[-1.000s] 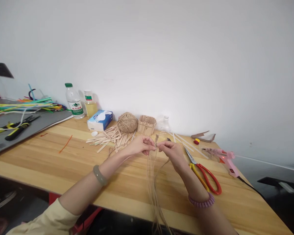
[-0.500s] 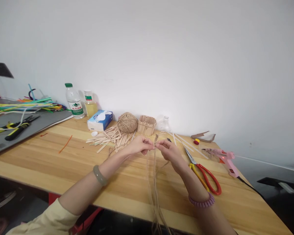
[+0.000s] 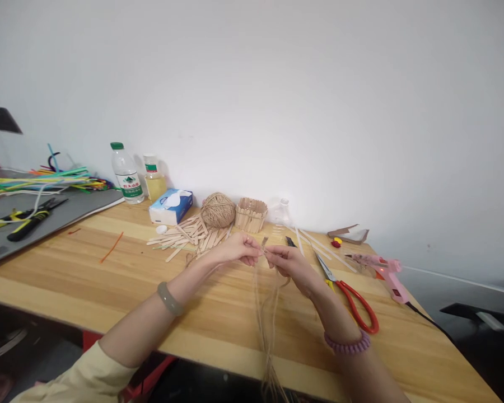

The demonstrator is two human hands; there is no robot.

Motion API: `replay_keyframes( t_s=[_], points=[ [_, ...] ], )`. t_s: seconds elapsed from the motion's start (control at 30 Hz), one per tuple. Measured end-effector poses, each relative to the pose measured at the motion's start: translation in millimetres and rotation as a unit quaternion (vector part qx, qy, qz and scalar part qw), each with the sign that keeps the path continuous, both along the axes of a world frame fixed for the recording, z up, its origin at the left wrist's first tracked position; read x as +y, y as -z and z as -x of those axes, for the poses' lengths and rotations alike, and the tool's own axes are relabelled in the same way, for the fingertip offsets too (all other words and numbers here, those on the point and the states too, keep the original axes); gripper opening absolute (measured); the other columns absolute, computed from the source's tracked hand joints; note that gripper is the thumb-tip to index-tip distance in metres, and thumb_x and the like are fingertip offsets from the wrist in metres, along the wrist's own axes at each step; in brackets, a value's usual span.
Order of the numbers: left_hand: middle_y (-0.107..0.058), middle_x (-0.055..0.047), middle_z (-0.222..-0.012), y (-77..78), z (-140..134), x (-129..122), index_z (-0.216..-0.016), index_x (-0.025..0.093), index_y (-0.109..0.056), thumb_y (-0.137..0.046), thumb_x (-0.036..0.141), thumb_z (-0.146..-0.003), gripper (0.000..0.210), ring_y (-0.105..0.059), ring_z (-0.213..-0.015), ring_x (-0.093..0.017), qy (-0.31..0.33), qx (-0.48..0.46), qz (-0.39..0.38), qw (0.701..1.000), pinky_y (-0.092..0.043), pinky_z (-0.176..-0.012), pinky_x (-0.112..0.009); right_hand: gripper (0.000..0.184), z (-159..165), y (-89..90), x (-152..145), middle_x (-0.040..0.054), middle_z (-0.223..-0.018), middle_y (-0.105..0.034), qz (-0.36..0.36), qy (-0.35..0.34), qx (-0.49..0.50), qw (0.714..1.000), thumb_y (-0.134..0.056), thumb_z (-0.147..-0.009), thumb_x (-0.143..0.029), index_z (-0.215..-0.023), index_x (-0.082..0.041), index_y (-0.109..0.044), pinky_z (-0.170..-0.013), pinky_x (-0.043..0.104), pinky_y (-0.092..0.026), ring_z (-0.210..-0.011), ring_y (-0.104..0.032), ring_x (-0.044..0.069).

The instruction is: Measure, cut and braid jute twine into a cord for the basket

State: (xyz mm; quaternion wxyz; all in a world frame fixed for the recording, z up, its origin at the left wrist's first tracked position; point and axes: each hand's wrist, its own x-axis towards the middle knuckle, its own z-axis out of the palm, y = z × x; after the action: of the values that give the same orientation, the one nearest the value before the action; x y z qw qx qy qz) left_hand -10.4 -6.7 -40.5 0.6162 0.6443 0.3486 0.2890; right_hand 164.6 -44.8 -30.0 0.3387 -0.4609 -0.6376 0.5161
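Observation:
Strands of jute twine (image 3: pixel 269 330) hang from my fingertips down past the table's front edge. My left hand (image 3: pixel 244 249) is closed in a pinch on the twine near its top. Close beside it, my right hand (image 3: pixel 288 261) also pinches the twine between thumb and fingers. A short, thick end of the twine sticks up between the two hands. Behind them stand a ball of jute twine (image 3: pixel 218 211) and a small container made of craft sticks (image 3: pixel 251 215). Scissors (image 3: pixel 357 305) with red and yellow handles lie right of my right wrist.
Loose craft sticks (image 3: pixel 189 232) spread left of my hands. A tissue box (image 3: pixel 171 206), a water bottle (image 3: pixel 127 176) and a smaller bottle (image 3: pixel 154 179) stand by the wall. A pink glue gun (image 3: pixel 388 271) lies at right. Pliers (image 3: pixel 33 219) and pipe cleaners (image 3: pixel 75 179) lie at left.
The thick twine end between my fingers has dropped slightly and shows less. The hanging strands have spread apart, with one now looping beneath my right hand. Both hands keep their pinch.

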Motion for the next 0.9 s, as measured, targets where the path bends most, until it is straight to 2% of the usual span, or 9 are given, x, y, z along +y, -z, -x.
replay_keyframes(
  t_s=[0.2,0.33,0.47,0.63,0.77,0.9],
  points=[
    [-0.044,0.004,-0.046,3.9,-1,1,-0.055,0.013,-0.053,-0.062,0.042,-0.066,0.033,-0.040,-0.045,-0.007,-0.034,0.008,-0.072,0.997,-0.029,-0.047,-0.021,0.038,0,2.0,1,-0.0035,-0.056,-0.045,0.006,0.000,-0.018,1.000,-0.057,-0.072,-0.039,-0.101,-0.015,-0.060,-0.043,0.021,-0.016,-0.046,-0.027,0.006],
    [-0.039,0.005,-0.046,2.1,-3,-5,-0.050,0.015,-0.046,-0.059,0.040,-0.068,0.034,-0.035,-0.045,-0.007,-0.063,-0.038,-0.071,0.995,-0.025,-0.047,-0.022,0.043,-1,-0.4,0,-0.0037,-0.058,-0.046,-0.015,-0.020,-0.028,0.999,-0.057,-0.073,-0.038,-0.109,-0.014,-0.056,-0.048,0.021,-0.022,-0.050,-0.032,0.008],
    [-0.035,0.005,-0.045,-1.1,-4,-8,-0.047,0.016,-0.040,-0.059,0.037,-0.067,0.035,-0.032,-0.045,-0.007,-0.063,-0.060,-0.067,0.994,-0.023,-0.047,-0.023,0.037,-2,-2.0,0,-0.0029,-0.061,-0.047,-0.042,-0.048,-0.020,0.998,-0.057,-0.074,-0.038,-0.102,-0.014,-0.057,-0.057,0.023,-0.029,-0.060,-0.041,0.011],
    [-0.034,0.005,-0.043,2.2,-3,-2,-0.045,0.015,-0.040,-0.057,0.035,-0.068,0.035,-0.031,-0.044,-0.007,-0.075,-0.029,-0.091,0.993,-0.021,-0.047,-0.024,0.022,-1,2.4,2,-0.0026,-0.060,-0.047,-0.055,-0.059,-0.020,0.996,-0.056,-0.075,-0.037,-0.077,-0.014,-0.054,-0.058,0.023,-0.030,-0.059,-0.041,0.010],
    [-0.033,0.006,-0.042,3.9,0,4,-0.046,0.015,-0.043,-0.058,0.039,-0.067,0.035,-0.029,-0.043,-0.007,-0.062,-0.001,-0.102,0.993,-0.019,-0.045,-0.023,0.022,0,4.9,2,-0.0027,-0.060,-0.047,-0.063,-0.052,-0.022,0.996,-0.056,-0.075,-0.036,-0.074,-0.015,-0.053,-0.059,0.023,-0.031,-0.058,-0.042,0.010],
    [-0.041,0.004,-0.049,1.1,4,6,-0.054,0.013,-0.053,-0.063,0.038,-0.062,0.028,-0.034,-0.047,-0.007,-0.016,0.010,-0.096,0.995,-0.024,-0.046,-0.021,0.021,0,3.8,1,-0.0028,-0.057,-0.047,-0.063,-0.025,-0.039,0.997,-0.054,-0.075,-0.036,-0.072,-0.015,-0.053,-0.055,0.022,-0.030,-0.055,-0.041,0.009]
  ],
)
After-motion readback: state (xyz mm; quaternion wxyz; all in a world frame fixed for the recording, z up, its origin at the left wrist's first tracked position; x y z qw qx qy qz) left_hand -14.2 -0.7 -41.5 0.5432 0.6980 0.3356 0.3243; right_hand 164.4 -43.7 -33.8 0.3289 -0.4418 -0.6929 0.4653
